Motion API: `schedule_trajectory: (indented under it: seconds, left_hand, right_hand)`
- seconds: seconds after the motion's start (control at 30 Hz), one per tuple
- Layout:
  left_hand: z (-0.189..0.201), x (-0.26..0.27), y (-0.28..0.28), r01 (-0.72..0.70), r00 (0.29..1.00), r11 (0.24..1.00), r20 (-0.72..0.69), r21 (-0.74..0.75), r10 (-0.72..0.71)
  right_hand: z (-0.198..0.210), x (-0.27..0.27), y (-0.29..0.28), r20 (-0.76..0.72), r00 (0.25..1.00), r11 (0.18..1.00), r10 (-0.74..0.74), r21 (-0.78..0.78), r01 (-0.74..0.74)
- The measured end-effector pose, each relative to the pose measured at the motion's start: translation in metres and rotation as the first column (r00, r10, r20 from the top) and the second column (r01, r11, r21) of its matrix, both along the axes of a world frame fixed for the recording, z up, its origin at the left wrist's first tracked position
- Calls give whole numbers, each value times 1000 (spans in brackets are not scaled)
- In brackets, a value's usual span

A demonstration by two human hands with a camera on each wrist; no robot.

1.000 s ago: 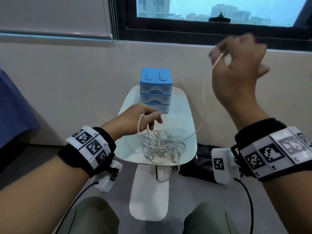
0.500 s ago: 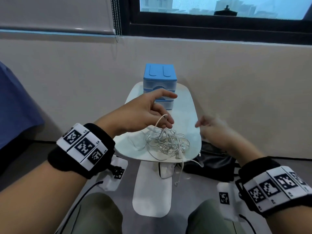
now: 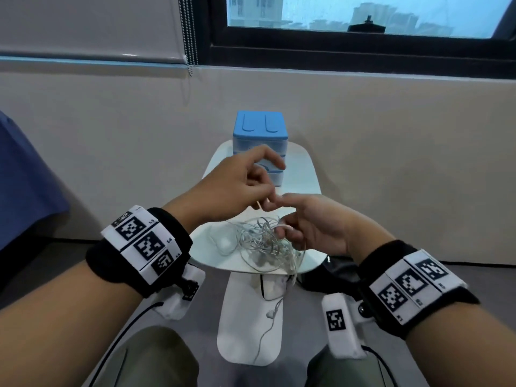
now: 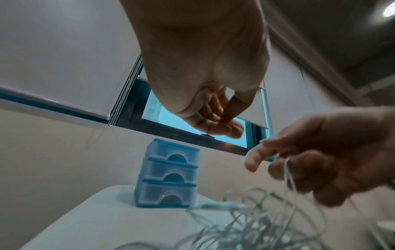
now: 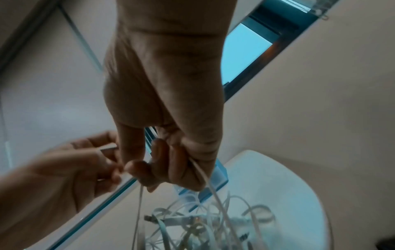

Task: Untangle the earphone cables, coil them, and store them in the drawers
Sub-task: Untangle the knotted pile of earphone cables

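Hanging from both hands' (image 3: 240, 185) (image 3: 312, 227) grip, cable (image 5: 215, 194); tangle (image 3: 265, 244) below.

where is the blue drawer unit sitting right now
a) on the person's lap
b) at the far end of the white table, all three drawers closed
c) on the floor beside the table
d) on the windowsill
b: the blue drawer unit stands at the far end of the white table, beyond the tangled earphone cables, with all three drawers closed.

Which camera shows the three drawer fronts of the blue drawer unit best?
The left wrist view: all three fronts of the blue drawer unit show stacked and unobstructed. In the head view the left hand covers part of the fronts, leaving mostly the unit's top visible. The right wrist view catches only a blue sliver behind the right hand.
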State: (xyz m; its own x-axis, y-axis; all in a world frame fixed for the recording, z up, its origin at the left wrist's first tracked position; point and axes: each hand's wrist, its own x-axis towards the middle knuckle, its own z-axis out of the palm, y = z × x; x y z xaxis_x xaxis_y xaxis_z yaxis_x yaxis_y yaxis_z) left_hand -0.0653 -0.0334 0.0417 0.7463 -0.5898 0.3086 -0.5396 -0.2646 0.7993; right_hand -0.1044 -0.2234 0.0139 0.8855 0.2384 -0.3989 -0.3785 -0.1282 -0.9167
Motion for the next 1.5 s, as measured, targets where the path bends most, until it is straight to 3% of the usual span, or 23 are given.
schedule_trajectory:
  seconds: [0.1, 0.17, 0.23, 0.3, 0.4, 0.53, 0.6, 0.73, 0.83, 0.93, 1.1, 1.23, 1.33, 1.5]
  left_hand:
    - [-13, 16, 7, -107, 987, 990, 127, 92, 95]
    - [-26, 22, 6, -33, 985, 940, 168, 340, -27]
    - [-40, 23, -2, 104, 969, 831, 133, 546, -209]
    - [-50, 24, -13, 170, 949, 748, 98, 642, -300]
    - [-57, 29, -21, 122, 954, 708, 114, 696, -276]
    - [-62, 32, -19, -11, 981, 787, 160, 617, -112]
    - [-63, 31, -17, -95, 992, 835, 120, 542, 35]
    - [-63, 28, -9, -183, 964, 913, -115, 364, 239]
    - [-67, 23, -5, -202, 881, 973, -413, 110, 229]
    - [-78, 22, -4, -307, 803, 947, -559, -90, 207]
    - [-92, 26, -4, -520, 693, 789, -701, -326, 168]
    - [-103, 22, -7, -544, 662, 739, -745, -397, 87]
    - [-109, 21, -7, -527, 669, 740, -741, -419, 57]
    - [-114, 19, -5, -440, 719, 807, -693, -394, 54]
  right_hand:
    - [1, 0, -4, 147, 989, 980, -25, -193, 53]
    - [3, 1, -6, 240, 971, 937, 6, -340, 78]
    - [9, 2, -8, 320, 944, 836, 81, -538, 111]
    - [16, 1, -11, 342, 919, 680, 194, -723, 125]
    - [20, 0, -17, 310, 913, 538, 264, -833, 127]
    - [22, 1, -28, 286, 926, 469, 247, -871, 144]
    - [23, 3, -33, 302, 930, 484, 210, -858, 169]
    - [22, 6, -32, 366, 918, 618, 153, -761, 200]
    - [15, 9, -22, 360, 917, 702, 173, -698, 142]
    - [0, 18, -11, 353, 932, 863, 78, -492, 114]
    - [-15, 31, 3, 365, 928, 952, -77, -248, 177]
    - [-31, 40, 6, 419, 900, 957, -123, -188, 219]
    - [-50, 46, 3, 360, 918, 960, -166, -156, 234]
    - [-73, 44, -2, 265, 961, 987, -83, -110, 116]
